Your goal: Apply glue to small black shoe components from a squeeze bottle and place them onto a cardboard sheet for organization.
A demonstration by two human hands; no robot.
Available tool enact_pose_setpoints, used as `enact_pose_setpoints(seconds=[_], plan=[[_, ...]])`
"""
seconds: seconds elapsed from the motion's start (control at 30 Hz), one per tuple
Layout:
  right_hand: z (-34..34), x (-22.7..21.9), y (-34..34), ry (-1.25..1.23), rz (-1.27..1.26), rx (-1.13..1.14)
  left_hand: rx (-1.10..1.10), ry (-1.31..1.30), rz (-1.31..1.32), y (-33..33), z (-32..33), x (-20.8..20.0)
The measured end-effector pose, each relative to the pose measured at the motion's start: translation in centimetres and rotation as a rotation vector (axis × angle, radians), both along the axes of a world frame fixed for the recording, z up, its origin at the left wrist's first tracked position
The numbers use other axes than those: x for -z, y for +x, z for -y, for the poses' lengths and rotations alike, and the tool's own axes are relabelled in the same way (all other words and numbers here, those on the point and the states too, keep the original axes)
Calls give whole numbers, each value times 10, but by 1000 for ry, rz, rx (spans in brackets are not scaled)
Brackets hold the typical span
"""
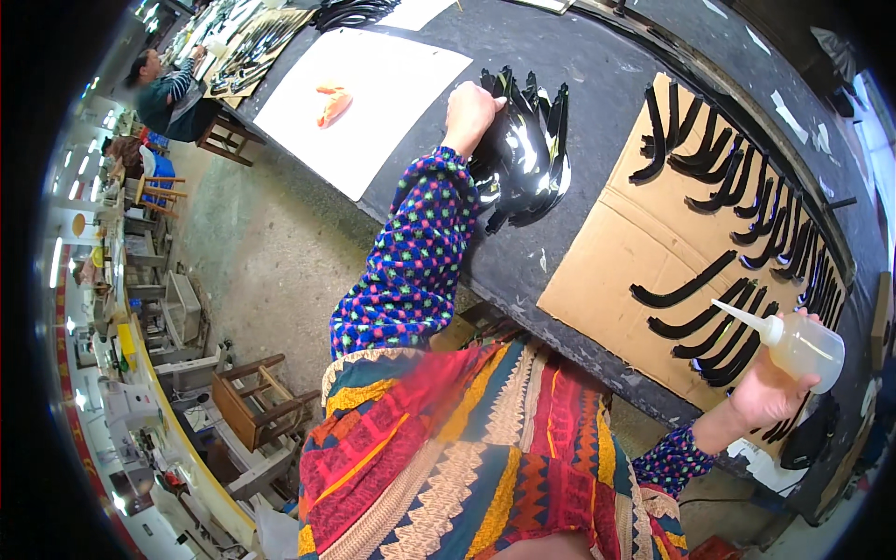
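My left hand (471, 117) is at the upper left edge of a pile of glossy black curved strips (527, 154). Its fingers are bent and closed on a strip at the pile's edge, the tips partly hidden. Over the near right part of a cardboard sheet (597, 271), my right hand (770, 390) grips a translucent squeeze bottle (810, 353) of pale yellowish liquid. The bottle's long pointed nozzle faces left, above black curved strips (686, 285) laid out on the cardboard. More such strips (705, 154) lie in overlapping rows along its far side.
A white sheet (364, 103) with a crumpled orange piece (333, 105) lies left of the pile on the dark table (597, 56). Further left, a person (173, 98) sits at a bench with more strips. A wooden stool (252, 397) stands on the floor at left.
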State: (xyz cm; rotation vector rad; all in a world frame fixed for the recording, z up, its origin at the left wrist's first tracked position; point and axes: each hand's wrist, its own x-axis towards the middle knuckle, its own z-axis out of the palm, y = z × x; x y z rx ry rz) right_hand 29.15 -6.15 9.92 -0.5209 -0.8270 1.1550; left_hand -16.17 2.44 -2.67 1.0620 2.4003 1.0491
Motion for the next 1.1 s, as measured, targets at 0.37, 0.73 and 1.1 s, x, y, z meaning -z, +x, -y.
enact_pose_setpoints(seconds=[0.37,0.73,1.1], plan=[[-2,3,-6,-44,-30,-6,217,718,614,5,17,-58],[-9,-15,-45,51,118,-70,828,-146,981,99,92,-125],[-3,-31,-69,105,226,-103,949,-365,1201,119,110,-136]])
